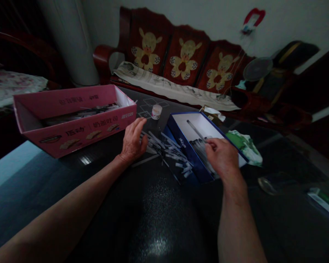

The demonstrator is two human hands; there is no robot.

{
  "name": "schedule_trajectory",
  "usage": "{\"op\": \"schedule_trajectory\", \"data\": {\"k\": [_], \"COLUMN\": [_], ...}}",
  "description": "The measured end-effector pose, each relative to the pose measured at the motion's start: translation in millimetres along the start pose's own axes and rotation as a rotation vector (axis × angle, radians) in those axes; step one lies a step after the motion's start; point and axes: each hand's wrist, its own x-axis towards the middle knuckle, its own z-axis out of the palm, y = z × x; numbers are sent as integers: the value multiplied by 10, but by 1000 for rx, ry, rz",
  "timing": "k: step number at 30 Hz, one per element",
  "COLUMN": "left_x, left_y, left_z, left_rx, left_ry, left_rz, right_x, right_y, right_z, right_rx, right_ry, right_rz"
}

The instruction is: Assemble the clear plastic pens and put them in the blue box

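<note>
My right hand (pixel 222 155) pinches a slim grey pen (pixel 195 128) over a blue box (pixel 185 146). The box has a white inside and holds a heap of dark-tipped, see-through pens (pixel 201 148). Beside a loose pile of clear and black pen parts (pixel 171 149) on the dark table, my left hand (pixel 133 141) is held with its fingers stretched out and the thumb apart. I see nothing in it. A pink cardboard box (pixel 87 128) to the left of that hand contains more long, thin pen pieces.
A small white tub (pixel 156 111) stands behind the pile. Right of the blue box lie a green and white packet (pixel 245 146) and a clear round object (pixel 274 183). A wooden sofa (pixel 164 54) with bear-patterned cushions is across the glossy table (pixel 153 219).
</note>
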Motion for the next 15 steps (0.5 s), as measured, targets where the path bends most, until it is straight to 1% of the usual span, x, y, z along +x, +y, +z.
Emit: {"op": "schedule_trajectory", "data": {"k": [2, 4, 6, 7, 9, 11, 13, 14, 15], "left_x": [12, 25, 33, 33, 30, 24, 16, 13, 9], "left_y": [-72, -115, -134, -138, -143, -147, -150, -151, -150], "left_z": [13, 15, 13, 12, 13, 18, 27, 31, 36], "left_rx": [3, -7, -19, -24, -31, -38, -48, -50, -48], "left_ry": [34, 61, 77, 78, 74, 69, 65, 61, 56], "left_rz": [-118, -200, -238, -243, -242, -241, -248, -255, -260], "right_x": [32, 30, 10, 1, -7, 5, 33, 48, 60], "right_y": [374, 680, 880, 942, 999, 982, 895, 825, 738], "right_z": [-36, 7, 101, 150, 220, 222, 154, 104, 51], "right_rx": [-93, -126, -119, -104, -78, -91, -118, -122, -107], "right_ry": [-58, -139, -150, -143, -132, -169, -211, -214, -200], "right_rz": [116, 221, 243, 228, 201, 252, 341, 365, 357]}}
